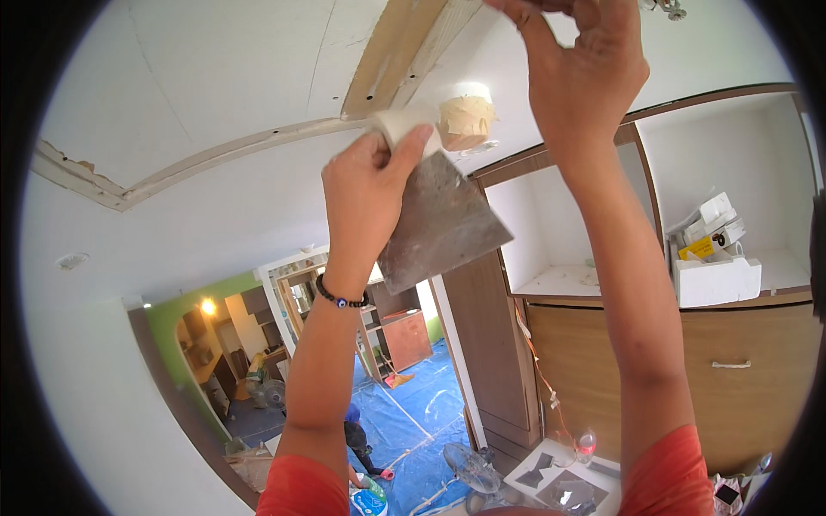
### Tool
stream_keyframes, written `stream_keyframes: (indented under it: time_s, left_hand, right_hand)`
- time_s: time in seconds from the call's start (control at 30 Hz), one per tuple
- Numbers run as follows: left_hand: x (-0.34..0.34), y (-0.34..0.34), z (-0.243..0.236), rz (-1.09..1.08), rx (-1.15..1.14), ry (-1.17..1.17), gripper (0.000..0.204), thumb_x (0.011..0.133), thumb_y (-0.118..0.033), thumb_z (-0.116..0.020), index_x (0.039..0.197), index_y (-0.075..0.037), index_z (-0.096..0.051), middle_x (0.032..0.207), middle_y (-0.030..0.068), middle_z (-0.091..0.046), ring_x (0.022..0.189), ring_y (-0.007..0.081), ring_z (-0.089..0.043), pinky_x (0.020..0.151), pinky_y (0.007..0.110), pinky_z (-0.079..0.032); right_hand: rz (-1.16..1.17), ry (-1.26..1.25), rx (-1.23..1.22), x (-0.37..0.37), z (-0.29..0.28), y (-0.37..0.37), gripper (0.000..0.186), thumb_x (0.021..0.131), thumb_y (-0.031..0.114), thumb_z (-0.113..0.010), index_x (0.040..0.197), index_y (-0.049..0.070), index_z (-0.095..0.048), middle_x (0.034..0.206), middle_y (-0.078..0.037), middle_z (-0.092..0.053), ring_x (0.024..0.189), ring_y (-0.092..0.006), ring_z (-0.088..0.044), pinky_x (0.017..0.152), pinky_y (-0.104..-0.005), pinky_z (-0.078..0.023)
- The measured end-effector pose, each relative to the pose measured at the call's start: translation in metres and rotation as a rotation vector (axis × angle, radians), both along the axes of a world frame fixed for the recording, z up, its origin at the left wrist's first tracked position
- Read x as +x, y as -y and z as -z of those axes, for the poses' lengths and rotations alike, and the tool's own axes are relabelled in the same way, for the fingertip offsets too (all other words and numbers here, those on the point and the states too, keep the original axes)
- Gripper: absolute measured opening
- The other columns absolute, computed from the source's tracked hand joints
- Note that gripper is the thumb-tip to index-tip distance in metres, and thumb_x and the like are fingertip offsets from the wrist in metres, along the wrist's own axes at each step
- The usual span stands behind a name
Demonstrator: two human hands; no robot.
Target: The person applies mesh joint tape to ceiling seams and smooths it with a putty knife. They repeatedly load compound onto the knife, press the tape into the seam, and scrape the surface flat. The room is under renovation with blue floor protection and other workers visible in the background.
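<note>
Raised toward the ceiling, my left hand (370, 185) is closed around a wide putty knife (447, 219). Its broad, smeared grey blade points downward, and the grip is mostly hidden by my fingers. A cream-white curved piece (404, 125) shows above my thumb; whether it is tape or part of the knife I cannot tell. My right hand (589, 77) reaches up higher at the top edge, its fingers curled toward the thumb. The fingertips are cut off by the frame, so what they hold, if anything, is hidden.
A cylindrical ceiling lamp (466, 119) wrapped in masking tape hangs close by my left hand. Ceiling panels meet a recessed wooden strip (391, 56). Open cabinets (731, 129) stand at right. Below are a fan (471, 467), blue floor sheeting (413, 408) and a crouching person (361, 443).
</note>
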State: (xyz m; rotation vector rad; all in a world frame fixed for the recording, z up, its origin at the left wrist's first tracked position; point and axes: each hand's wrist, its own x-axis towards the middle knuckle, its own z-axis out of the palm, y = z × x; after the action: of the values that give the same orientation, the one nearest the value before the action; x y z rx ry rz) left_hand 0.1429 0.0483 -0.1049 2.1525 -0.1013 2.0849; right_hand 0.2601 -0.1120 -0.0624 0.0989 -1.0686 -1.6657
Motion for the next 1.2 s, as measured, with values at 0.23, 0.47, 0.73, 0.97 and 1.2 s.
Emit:
stream_keyframes:
  time_s: [0.23, 0.47, 0.73, 0.97, 1.2]
  left_hand:
    - [0.002, 0.011, -0.025, 0.035, -0.036, 0.041, 0.069, 0.091, -0.057, -0.072, 0.061, 0.004, -0.057, 0.054, 0.0047, -0.049, 0.056, 0.0141, -0.040, 0.053, 0.035, -0.038]
    - [0.010, 0.011, -0.030, 0.054, -0.041, 0.076, 0.065, 0.093, -0.056, -0.071, 0.060, -0.001, -0.058, 0.055, -0.0041, -0.037, 0.055, 0.0092, -0.032, 0.052, 0.029, -0.030]
    - [0.015, 0.014, -0.042, 0.059, 0.027, 0.130, 0.069, 0.094, -0.051, -0.066, 0.054, 0.002, -0.049, 0.048, 0.0043, -0.039, 0.051, 0.0162, -0.034, 0.052, 0.037, -0.033]
    - [0.013, 0.028, -0.046, 0.097, -0.092, 0.093, 0.064, 0.092, -0.045, -0.066, 0.053, 0.003, -0.048, 0.048, 0.0057, -0.040, 0.051, 0.0177, -0.036, 0.054, 0.038, -0.035]
    - [0.019, 0.023, -0.055, 0.210, -0.093, 0.131, 0.061, 0.089, -0.042, -0.068, 0.052, 0.003, -0.049, 0.049, 0.0045, -0.041, 0.052, 0.0171, -0.037, 0.054, 0.038, -0.036]
  right_hand:
    - [-0.176, 0.212, 0.053, 0.007, -0.036, 0.010, 0.042, 0.079, -0.011, -0.080, 0.114, 0.002, -0.059, 0.104, -0.007, -0.068, 0.087, -0.0128, -0.069, 0.077, -0.0263, -0.058]
    - [0.111, 0.026, 0.228, 0.014, -0.046, 0.013, 0.035, 0.079, -0.006, -0.083, 0.107, 0.002, -0.064, 0.098, -0.007, -0.069, 0.084, -0.0135, -0.068, 0.076, -0.0273, -0.057]
    - [-0.163, 0.063, -0.009, 0.001, -0.034, 0.015, 0.033, 0.076, -0.004, -0.084, 0.102, 0.003, -0.065, 0.092, -0.007, -0.069, 0.079, -0.0151, -0.066, 0.070, -0.0280, -0.055]
    - [0.294, -0.019, 0.429, 0.018, -0.048, 0.008, 0.018, 0.075, -0.004, -0.082, 0.086, 0.007, -0.072, 0.087, -0.005, -0.071, 0.078, -0.0190, -0.065, 0.068, -0.0304, -0.049]
    - [0.307, -0.019, 0.494, 0.027, -0.055, -0.006, 0.025, 0.075, 0.004, -0.083, 0.097, 0.011, -0.075, 0.096, -0.004, -0.074, 0.086, -0.0221, -0.065, 0.077, -0.0341, -0.047]
